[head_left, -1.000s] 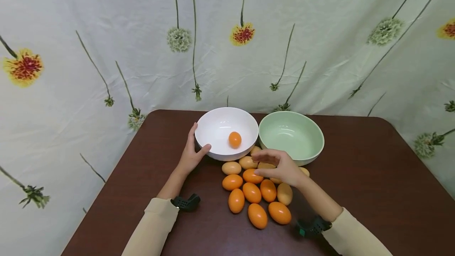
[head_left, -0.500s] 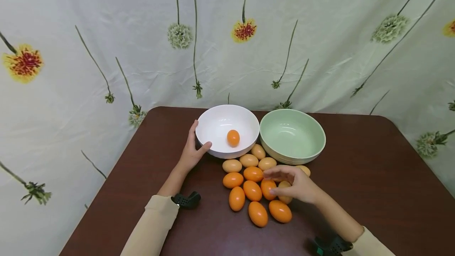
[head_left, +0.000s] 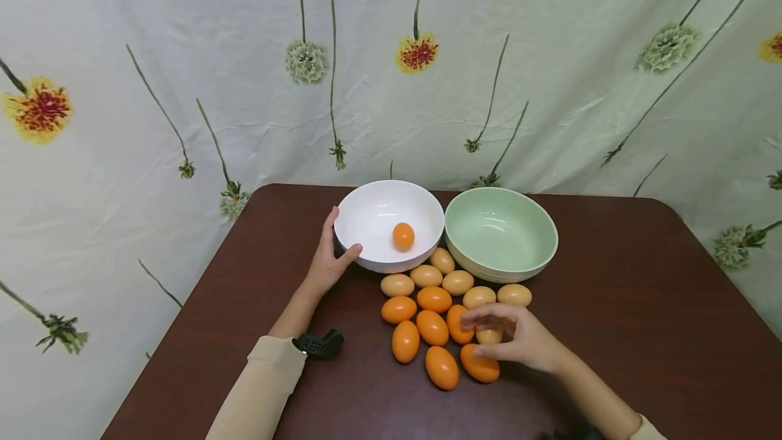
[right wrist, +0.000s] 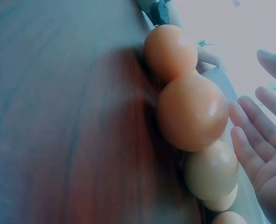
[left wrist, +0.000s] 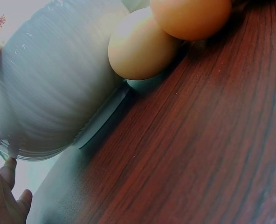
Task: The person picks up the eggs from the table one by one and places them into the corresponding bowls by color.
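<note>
A white bowl (head_left: 379,216) holds one orange egg (head_left: 403,237). My left hand (head_left: 326,260) rests against the bowl's left side, fingers spread and thumb at the front rim. In the left wrist view, fingertips touch the bowl's ribbed outer wall (left wrist: 58,84). My right hand (head_left: 519,338) hovers at the right end of a cluster of eggs, thumb and fingers apart, nothing held. Beneath it lie a partly hidden tan egg (head_left: 489,337) and an orange egg (head_left: 479,367). The right wrist view has the fingers extended beside an orange egg (right wrist: 192,113) and a tan egg (right wrist: 211,170).
A light green bowl (head_left: 501,233) stands right beside the white one. Several tan eggs (head_left: 425,276) lie in front of the bowls, with several orange eggs (head_left: 432,328) nearer me. All sit on a dark brown table (head_left: 611,277) before a flowered cloth (head_left: 550,32).
My right hand has moved from near the bowls toward me and rightward, over the near right eggs. The left hand stays at the white bowl. The orange egg inside rocks slightly.
</note>
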`<state>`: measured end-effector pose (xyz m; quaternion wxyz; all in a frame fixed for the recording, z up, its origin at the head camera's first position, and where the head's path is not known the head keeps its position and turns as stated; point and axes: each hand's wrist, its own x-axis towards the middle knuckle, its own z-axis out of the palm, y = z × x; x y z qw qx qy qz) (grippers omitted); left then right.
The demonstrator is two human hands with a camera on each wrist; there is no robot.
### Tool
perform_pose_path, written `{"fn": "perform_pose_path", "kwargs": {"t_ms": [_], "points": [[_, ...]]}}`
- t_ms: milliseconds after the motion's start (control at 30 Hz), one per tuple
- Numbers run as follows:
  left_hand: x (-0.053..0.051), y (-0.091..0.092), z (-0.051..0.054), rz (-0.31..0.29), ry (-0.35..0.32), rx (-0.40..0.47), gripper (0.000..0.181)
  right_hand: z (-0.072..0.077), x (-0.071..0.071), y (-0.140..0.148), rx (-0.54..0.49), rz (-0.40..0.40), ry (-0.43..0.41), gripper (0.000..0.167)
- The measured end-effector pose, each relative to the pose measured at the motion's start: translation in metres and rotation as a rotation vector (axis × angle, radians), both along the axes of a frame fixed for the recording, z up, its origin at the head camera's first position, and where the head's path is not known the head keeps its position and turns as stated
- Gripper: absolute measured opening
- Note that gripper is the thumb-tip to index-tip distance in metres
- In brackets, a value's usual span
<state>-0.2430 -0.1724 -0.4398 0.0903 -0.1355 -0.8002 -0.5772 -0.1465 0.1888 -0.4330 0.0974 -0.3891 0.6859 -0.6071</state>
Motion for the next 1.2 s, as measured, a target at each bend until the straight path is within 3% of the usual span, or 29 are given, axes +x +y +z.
{"fn": "perform_pose_path", "kwargs": {"t_ms": [133, 300, 567, 667, 867, 1000, 1200], "points": [[-0.002, -0.001, -0.002, -0.001, -0.01, -0.002, 0.087, -0.001, 0.006, 0.001, -0.003, 0.013, 0.002, 0.042], [-0.016, -0.006, -0.025, 0.009, 0.015, -0.01, 0.089, -0.002, 0.011, 0.004, 0.013, 0.041, 0.022, 0.043], [-0.016, -0.006, -0.026, 0.01, 0.036, -0.005, 0.089, -0.003, 0.018, 0.007, 0.095, 0.051, 0.0, 0.045], [-0.016, -0.006, -0.025, 0.009, 0.039, -0.007, 0.089, -0.004, 0.018, 0.007, 0.11, 0.065, 0.035, 0.046], [-0.016, -0.007, -0.026, 0.012, 0.019, -0.012, 0.088, -0.005, 0.018, 0.009, 0.176, 0.051, 0.187, 0.048], [-0.015, -0.007, -0.022, 0.002, 0.007, -0.001, 0.087, -0.004, 0.019, 0.011, 0.232, 0.04, 0.288, 0.046], [0.001, -0.001, 0.003, -0.013, -0.007, 0.005, 0.087, -0.002, 0.022, 0.013, 0.3, 0.024, 0.384, 0.047]]}}
